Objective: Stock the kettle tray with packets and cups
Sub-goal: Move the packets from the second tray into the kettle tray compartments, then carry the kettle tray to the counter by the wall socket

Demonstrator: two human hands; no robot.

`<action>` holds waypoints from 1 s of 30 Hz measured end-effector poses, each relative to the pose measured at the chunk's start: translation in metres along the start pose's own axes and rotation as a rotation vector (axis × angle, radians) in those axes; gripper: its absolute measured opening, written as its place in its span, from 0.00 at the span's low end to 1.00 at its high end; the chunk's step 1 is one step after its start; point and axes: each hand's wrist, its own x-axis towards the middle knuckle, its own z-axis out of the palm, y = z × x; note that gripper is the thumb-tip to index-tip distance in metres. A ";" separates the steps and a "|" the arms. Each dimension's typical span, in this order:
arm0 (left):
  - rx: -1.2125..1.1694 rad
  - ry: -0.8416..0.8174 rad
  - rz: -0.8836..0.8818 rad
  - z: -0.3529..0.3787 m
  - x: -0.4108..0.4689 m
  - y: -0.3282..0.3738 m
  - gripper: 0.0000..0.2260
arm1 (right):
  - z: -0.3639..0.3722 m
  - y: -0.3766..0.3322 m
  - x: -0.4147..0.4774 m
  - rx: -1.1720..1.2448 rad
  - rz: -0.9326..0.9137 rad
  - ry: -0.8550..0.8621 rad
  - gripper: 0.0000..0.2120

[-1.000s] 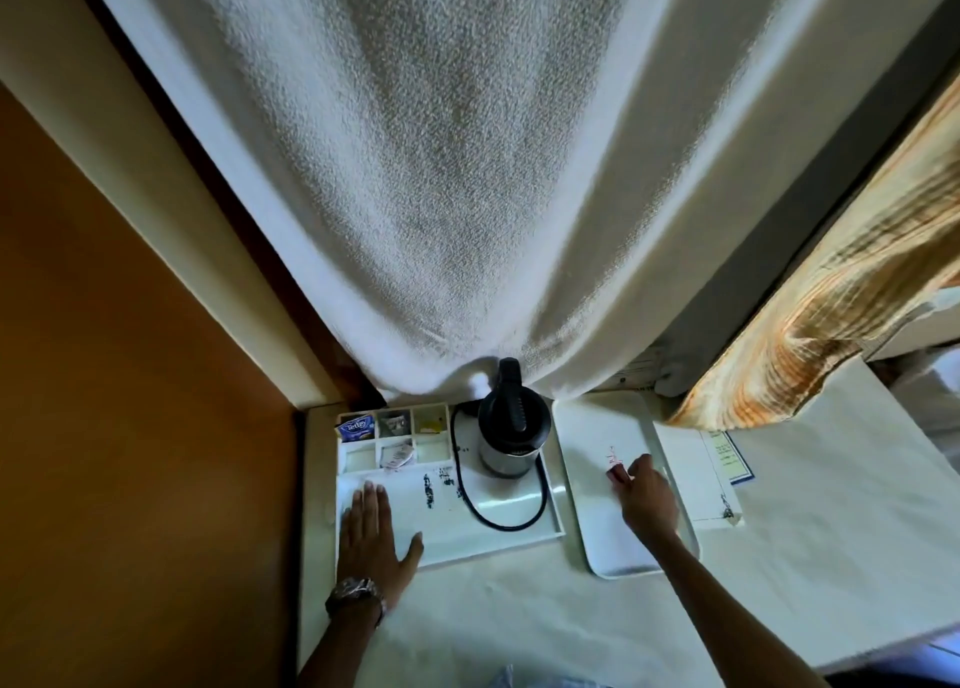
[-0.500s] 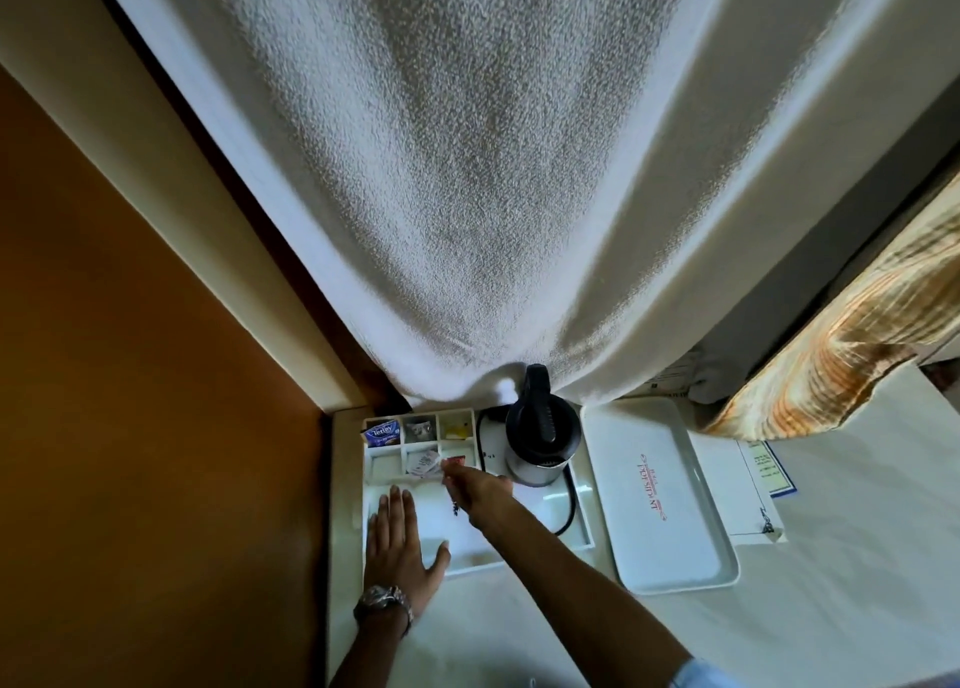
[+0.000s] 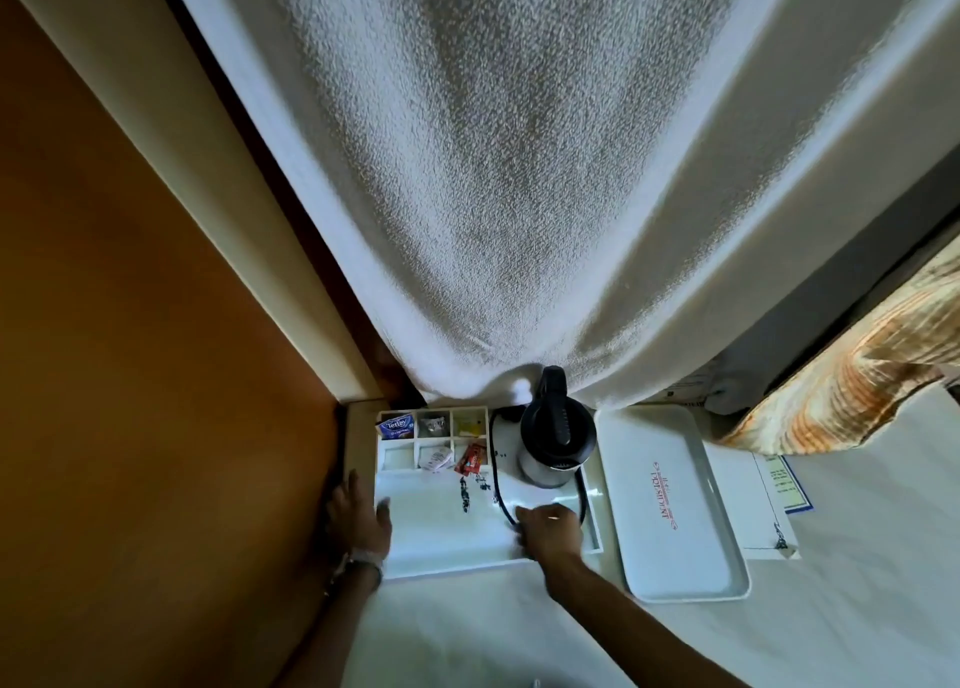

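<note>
The white kettle tray (image 3: 441, 542) lies on the counter, with a black kettle (image 3: 556, 438) and its looped cord at the back right. The small compartments at the back left hold a blue Tetley packet (image 3: 397, 425), a grey packet (image 3: 434, 424), a yellow packet (image 3: 470, 424), a white packet (image 3: 435, 460) and a red packet (image 3: 470, 460). My left hand (image 3: 358, 518), with a watch on the wrist, clasps the tray's left rim, thumb over the edge. My right hand (image 3: 550, 529) rests palm down on the tray's front right, beside the cord, holding nothing. No cups are in view.
A second white tray (image 3: 675, 542) with red lettering lies right of the kettle tray, and paper cards (image 3: 753, 505) lie beyond it. A white textured cloth (image 3: 493, 168) hangs over the back. An orange wall (image 3: 130, 375) closes the left side; a patterned curtain (image 3: 857, 386) hangs at the right.
My right hand carried a red packet from the right tray to the compartments, left it there and drew back to the tray's front. My left hand slid from the tray floor to its left rim.
</note>
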 end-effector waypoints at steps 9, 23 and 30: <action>-0.019 -0.178 -0.057 -0.011 -0.053 -0.021 0.23 | -0.060 0.008 -0.010 -0.672 -0.514 0.175 0.18; -0.148 -0.328 -0.178 0.005 -0.139 -0.071 0.34 | -0.099 0.094 -0.082 -0.839 -0.438 0.045 0.20; -0.486 -0.214 -0.408 0.005 -0.202 -0.083 0.29 | -0.112 0.158 -0.142 -0.862 -0.392 0.064 0.06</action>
